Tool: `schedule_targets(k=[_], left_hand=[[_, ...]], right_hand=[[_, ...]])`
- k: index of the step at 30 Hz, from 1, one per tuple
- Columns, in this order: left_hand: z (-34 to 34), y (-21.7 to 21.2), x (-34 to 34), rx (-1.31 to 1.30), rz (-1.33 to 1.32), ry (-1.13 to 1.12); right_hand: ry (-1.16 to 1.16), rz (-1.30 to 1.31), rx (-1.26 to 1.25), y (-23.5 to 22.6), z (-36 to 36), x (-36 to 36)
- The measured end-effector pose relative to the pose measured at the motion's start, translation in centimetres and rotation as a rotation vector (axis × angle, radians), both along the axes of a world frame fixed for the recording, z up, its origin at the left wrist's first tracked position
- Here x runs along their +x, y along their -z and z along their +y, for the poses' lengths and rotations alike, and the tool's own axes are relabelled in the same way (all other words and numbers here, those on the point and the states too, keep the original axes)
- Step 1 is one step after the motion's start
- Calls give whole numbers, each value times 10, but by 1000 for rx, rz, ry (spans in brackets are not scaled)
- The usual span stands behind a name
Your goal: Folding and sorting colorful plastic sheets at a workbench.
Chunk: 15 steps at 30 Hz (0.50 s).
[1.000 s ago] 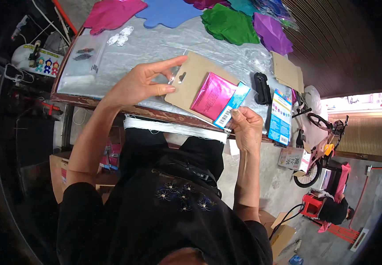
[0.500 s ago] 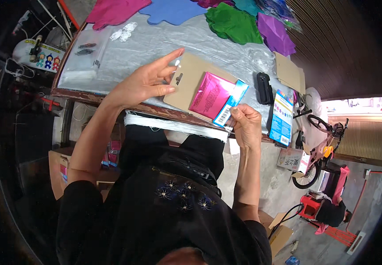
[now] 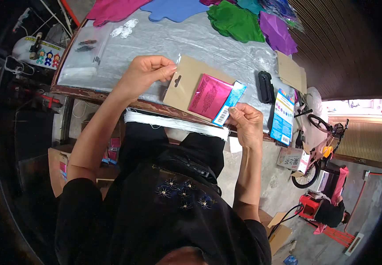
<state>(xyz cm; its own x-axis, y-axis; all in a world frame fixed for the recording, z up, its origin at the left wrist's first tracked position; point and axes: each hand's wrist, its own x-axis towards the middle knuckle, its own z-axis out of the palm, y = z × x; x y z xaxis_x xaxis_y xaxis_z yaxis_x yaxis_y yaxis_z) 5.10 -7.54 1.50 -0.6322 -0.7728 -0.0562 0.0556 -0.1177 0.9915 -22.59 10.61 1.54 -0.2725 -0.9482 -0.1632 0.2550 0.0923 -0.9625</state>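
With the left hand (image 3: 144,73) pinching only the brown card's (image 3: 186,86) top corner and the right hand's (image 3: 246,123) fingers nipping the blue-and-white label (image 3: 228,104), the pink packet (image 3: 208,95) could slide off — over the counter (image 3: 111,95) edge.

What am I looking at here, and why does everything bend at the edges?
The picture comes from a wide camera worn on a person's head, looking down, so straight lines curve near the rim. No machine: the two arms are the wearer's own. The left hand pinches the top of a brown card with its fingers, and the right hand grips the blue-edged corner of a pink packet lying on that card. Around them the plastic-covered table carries a black stapler, more cards, a printed blue sheet and coloured cloth pieces.
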Motion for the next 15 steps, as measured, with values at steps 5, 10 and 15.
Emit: schedule_targets(k=[5, 10, 15], left_hand=[[-5, 3, 3, 9, -55, 67], [7, 1, 0, 17, 14, 9], [19, -18, 3, -234, -84, 113]], right_hand=[[-51, -2, -13, 3, -1, -4], [4, 24, 20, 1, -3, -2], [38, 28, 34, -1, -3, -2]])
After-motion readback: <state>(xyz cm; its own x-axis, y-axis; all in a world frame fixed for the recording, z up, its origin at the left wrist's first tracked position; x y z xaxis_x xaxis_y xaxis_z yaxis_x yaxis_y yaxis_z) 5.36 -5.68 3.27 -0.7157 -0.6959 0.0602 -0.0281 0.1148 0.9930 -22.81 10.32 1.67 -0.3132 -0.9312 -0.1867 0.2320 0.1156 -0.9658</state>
